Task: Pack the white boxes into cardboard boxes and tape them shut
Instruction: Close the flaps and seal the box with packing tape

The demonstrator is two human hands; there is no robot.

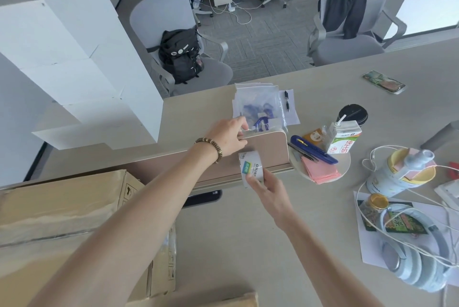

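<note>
White boxes (74, 58) stand stacked in a tall leaning column at the far left, beyond the desk (223, 244) edge, the long axis of the stack running up and away to the left. Below them, at the near left, a large cardboard box (62, 219) lies on the desk with its long side running left to right, its top flaps closed along a middle seam. A second cardboard edge (198, 300) shows at the bottom of the view.

Reaching forward over the cardboard box, the left arm is stretched out with a beaded bracelet (211, 146) at the wrist. The left hand (229, 136) pinches the free end of clear tape at its fingertips, just above a low brown divider (265, 150).

Just right and nearer, the right hand (263, 187) holds a roll of tape (251, 167) upright, its grip closed around the lower rim with the thumb on the printed label; the roll's axis points roughly left to right.

Behind the divider lies a pile of clear plastic bags (258, 103) with a pen (286, 100) beside it. Further right sit a blue utility knife (313, 149) on a round tray, a drink carton (344, 139), a dark cup lid (354, 113), a tin (397, 175) and white headphones (417, 264).
</note>
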